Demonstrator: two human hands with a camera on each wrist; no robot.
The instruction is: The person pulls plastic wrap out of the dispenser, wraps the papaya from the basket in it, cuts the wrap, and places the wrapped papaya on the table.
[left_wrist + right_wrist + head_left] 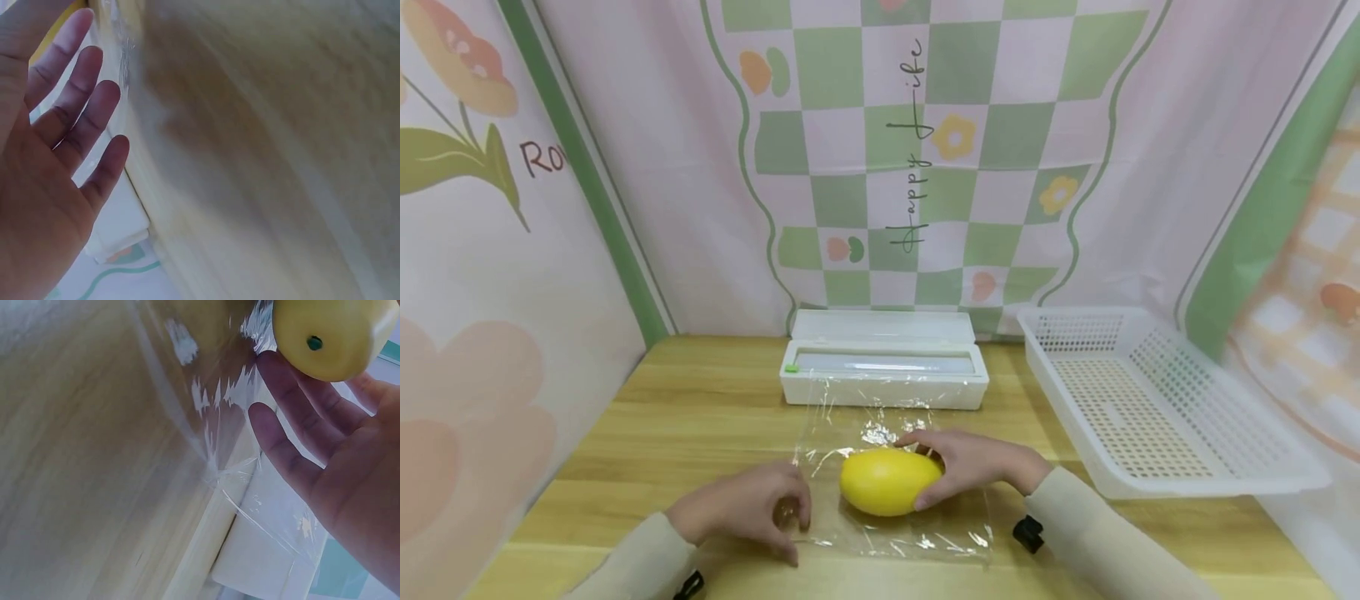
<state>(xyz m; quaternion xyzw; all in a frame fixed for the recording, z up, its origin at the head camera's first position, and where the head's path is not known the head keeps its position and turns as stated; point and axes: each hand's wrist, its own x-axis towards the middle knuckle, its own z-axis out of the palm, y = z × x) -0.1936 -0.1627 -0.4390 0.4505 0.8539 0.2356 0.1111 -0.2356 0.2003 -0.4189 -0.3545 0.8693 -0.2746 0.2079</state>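
A smooth yellow oval fruit (pixel 883 482) lies on a thin sheet of cling film (pixel 917 537). My right hand (pixel 973 462) holds its right end, thumb in front and fingers behind. In the right wrist view a small green stem spot marks the end of the fruit (pixel 331 344), with the fingers against its side. Beside the film's left edge is my left hand (pixel 752 500), apart from the fruit. The left wrist view shows the left hand (pixel 47 181) with fingers loosely extended, holding nothing; whether it touches the film cannot be told.
Behind the film stands a white cling film dispenser (pixel 883 392), its lid raised and a green slider at its left end. A white perforated basket (pixel 1225 485) is at the right. Patterned cloth (pixel 895 150) hangs behind the wooden table (pixel 700 400).
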